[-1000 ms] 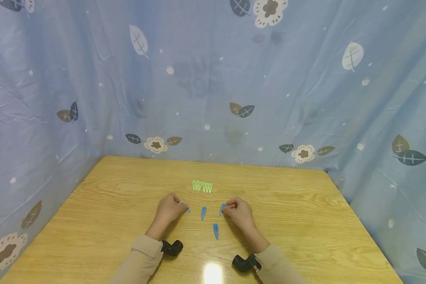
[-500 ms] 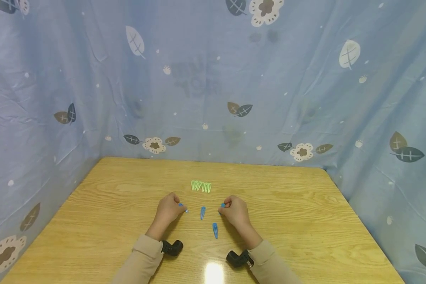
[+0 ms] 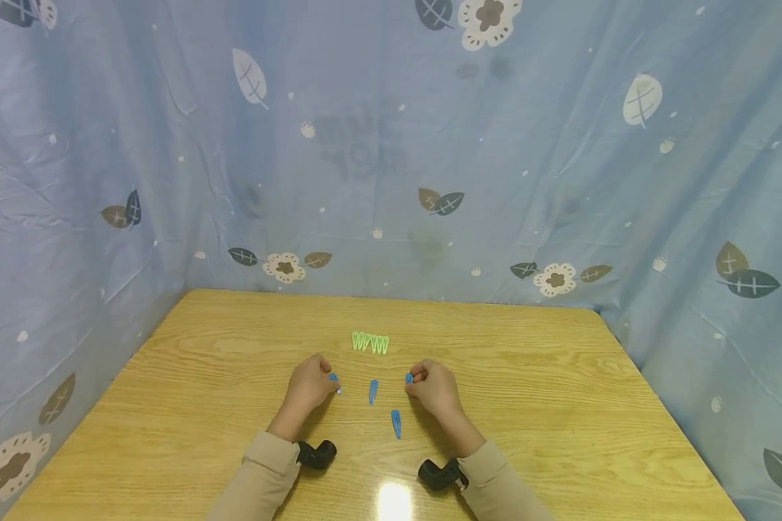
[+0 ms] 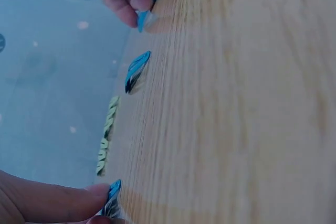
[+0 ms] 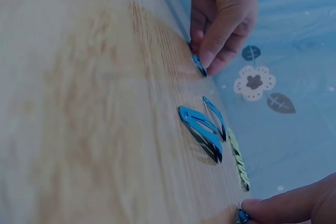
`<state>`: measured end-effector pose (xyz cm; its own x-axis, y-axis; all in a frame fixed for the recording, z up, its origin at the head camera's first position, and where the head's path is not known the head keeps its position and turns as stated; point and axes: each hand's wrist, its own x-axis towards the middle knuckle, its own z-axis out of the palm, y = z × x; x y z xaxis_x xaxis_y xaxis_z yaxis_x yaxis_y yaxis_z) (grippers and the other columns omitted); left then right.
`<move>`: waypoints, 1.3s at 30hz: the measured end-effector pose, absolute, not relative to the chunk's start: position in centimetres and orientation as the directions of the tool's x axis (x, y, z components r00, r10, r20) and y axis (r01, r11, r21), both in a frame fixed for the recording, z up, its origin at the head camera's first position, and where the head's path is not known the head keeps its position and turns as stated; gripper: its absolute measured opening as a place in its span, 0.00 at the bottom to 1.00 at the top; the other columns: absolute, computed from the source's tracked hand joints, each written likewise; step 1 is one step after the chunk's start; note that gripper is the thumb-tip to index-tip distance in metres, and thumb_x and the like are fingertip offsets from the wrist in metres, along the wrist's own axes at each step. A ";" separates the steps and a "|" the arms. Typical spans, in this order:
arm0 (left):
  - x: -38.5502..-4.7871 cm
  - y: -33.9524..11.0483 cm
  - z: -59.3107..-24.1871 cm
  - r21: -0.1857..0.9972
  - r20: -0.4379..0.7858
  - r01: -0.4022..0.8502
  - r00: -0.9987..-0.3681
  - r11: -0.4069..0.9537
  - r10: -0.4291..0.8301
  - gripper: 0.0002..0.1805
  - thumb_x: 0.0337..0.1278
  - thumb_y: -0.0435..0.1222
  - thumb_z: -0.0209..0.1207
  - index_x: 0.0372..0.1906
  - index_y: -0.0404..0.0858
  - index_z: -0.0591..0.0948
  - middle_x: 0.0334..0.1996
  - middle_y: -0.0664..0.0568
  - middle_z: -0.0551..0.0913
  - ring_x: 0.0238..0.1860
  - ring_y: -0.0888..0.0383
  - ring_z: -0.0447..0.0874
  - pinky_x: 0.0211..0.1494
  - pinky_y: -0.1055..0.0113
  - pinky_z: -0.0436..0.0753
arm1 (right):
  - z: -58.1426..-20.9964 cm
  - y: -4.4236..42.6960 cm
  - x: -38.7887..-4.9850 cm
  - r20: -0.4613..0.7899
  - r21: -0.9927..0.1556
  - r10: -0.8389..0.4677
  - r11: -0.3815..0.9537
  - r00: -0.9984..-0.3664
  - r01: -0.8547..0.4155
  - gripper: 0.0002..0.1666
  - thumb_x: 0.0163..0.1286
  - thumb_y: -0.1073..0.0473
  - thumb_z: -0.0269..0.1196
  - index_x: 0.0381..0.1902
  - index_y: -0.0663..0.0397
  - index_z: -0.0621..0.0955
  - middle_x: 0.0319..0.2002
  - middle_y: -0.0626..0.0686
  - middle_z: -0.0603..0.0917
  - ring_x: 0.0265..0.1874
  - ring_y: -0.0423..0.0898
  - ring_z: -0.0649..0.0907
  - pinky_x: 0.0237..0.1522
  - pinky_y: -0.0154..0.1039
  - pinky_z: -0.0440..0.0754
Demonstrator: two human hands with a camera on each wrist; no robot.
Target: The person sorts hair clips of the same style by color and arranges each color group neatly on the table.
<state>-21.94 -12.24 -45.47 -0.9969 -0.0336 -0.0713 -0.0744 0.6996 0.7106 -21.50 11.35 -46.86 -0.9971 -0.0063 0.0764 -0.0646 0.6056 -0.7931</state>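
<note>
My left hand (image 3: 309,383) pinches a blue hair clip (image 3: 335,380) between thumb and fingers, low over the table; in the left wrist view that clip (image 4: 112,196) shows at the thumb's tip. On the other side, my right hand (image 3: 435,391) pinches another blue clip (image 3: 408,378), partly covered by its fingers. Between the hands lies a blue clip (image 3: 373,391), and nearer to me a further blue clip (image 3: 396,424). Both lie flat, apart from each other, pointed ends toward me.
Several light green clips (image 3: 370,342) lie side by side in a row beyond the hands. The wooden table (image 3: 528,376) ends at a blue patterned curtain (image 3: 378,145) behind and at both sides. Each wrist carries a black camera.
My left hand has turned its clip from slanted to more upright in the head view. My right hand has shifted slightly left and its clip stands straighter. The other clips lie as before.
</note>
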 end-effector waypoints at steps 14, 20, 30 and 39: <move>-21.9 -12.3 -45.4 0.739 -0.051 -0.061 -0.998 0.671 -0.034 0.16 0.54 0.29 0.60 0.48 0.27 0.79 0.45 0.34 0.83 0.43 0.42 0.84 0.36 0.60 0.84 | -46.9 11.6 -21.7 0.077 -0.806 -0.003 0.588 -0.997 -0.064 0.13 0.50 0.71 0.69 0.36 0.65 0.82 0.24 0.50 0.79 0.22 0.40 0.75 0.22 0.28 0.75; -22.1 -12.6 -45.7 0.778 -0.033 -0.038 -0.999 0.627 -0.020 0.13 0.55 0.29 0.59 0.46 0.31 0.81 0.42 0.35 0.84 0.35 0.48 0.86 0.28 0.67 0.79 | -46.8 11.8 -21.7 0.052 -0.822 -0.012 0.568 -0.999 -0.049 0.13 0.51 0.71 0.69 0.37 0.66 0.82 0.25 0.51 0.79 0.22 0.41 0.75 0.22 0.29 0.76; -22.7 -13.4 -46.6 0.906 -0.086 -0.073 -0.996 0.416 0.012 0.18 0.57 0.27 0.56 0.54 0.32 0.78 0.38 0.41 0.84 0.32 0.55 0.83 0.32 0.66 0.81 | -46.8 11.8 -21.6 0.033 -0.838 -0.009 0.544 -0.999 -0.032 0.12 0.52 0.71 0.68 0.37 0.66 0.82 0.26 0.52 0.79 0.23 0.41 0.75 0.21 0.28 0.74; -23.2 -13.6 -46.9 0.967 -0.100 -0.088 -0.994 0.239 0.040 0.19 0.58 0.28 0.59 0.56 0.31 0.76 0.37 0.43 0.78 0.34 0.56 0.80 0.42 0.63 0.84 | -46.8 11.8 -21.4 0.038 -0.848 -0.023 0.528 -0.999 -0.044 0.12 0.54 0.72 0.66 0.38 0.67 0.82 0.27 0.53 0.79 0.22 0.41 0.75 0.21 0.27 0.74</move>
<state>-23.17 -13.57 -46.88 -0.9942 0.0395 -0.0998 -0.0876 0.2389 0.9671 -21.43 11.77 -46.80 -0.9990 -0.0231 0.0376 -0.0441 0.5278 -0.8482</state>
